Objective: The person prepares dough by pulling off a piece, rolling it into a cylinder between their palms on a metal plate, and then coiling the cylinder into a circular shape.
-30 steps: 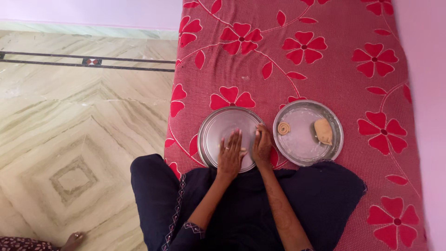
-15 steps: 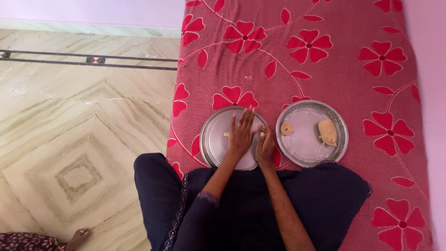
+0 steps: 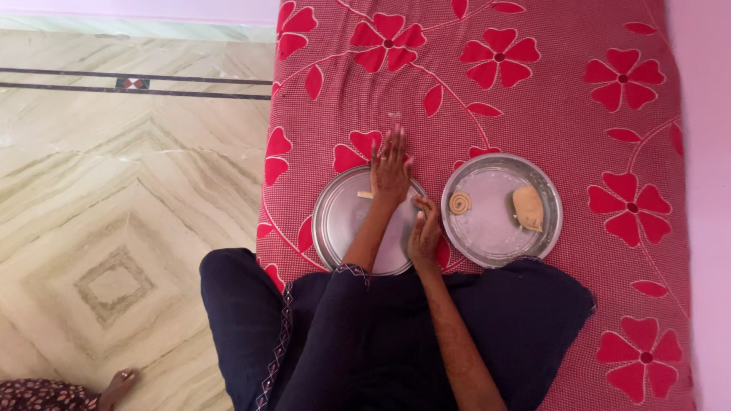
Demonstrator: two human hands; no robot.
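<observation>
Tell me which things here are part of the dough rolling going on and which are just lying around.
In use:
left hand pressing a dough strip
left steel plate
right hand at that plate's rim

Lying about:
right steel plate, with a dough coil and a dough lump
red flowered bedsheet
another person's foot on the floor

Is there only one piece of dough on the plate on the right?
No, the right plate holds two: a coiled dough spiral and a plain dough lump.
</observation>
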